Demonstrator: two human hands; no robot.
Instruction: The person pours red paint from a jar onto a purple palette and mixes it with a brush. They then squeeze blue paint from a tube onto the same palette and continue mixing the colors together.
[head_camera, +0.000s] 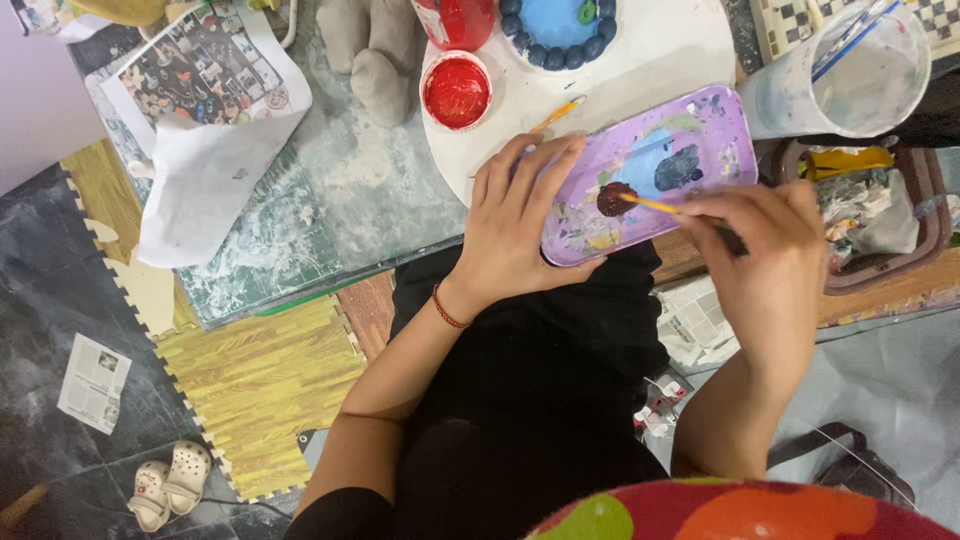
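Note:
My left hand (520, 225) grips the left end of a purple rectangular palette tray (700, 120) smeared with blue, dark and yellow paint. My right hand (770, 260) pinches a thin paintbrush (648, 203) with an orange-yellow handle; its tip rests in a dark red blob (613, 198) on the tray. A second small brush (557, 113) lies on the white round board (670, 50) just above my left fingers. An open pot of red paint (456, 91) stands on the board's left edge. A blue clay piece ringed with dark balls (558, 30) sits at the top.
A cloudy water cup with brushes (865, 70) stands at the upper right. A brown tray of crumpled rags (880, 215) lies to the right. Grey clay lumps (375, 55), papers (205, 120), a green cutting mat (330, 210), foam floor tiles (260, 385) and tiny sandals (170, 483) are left.

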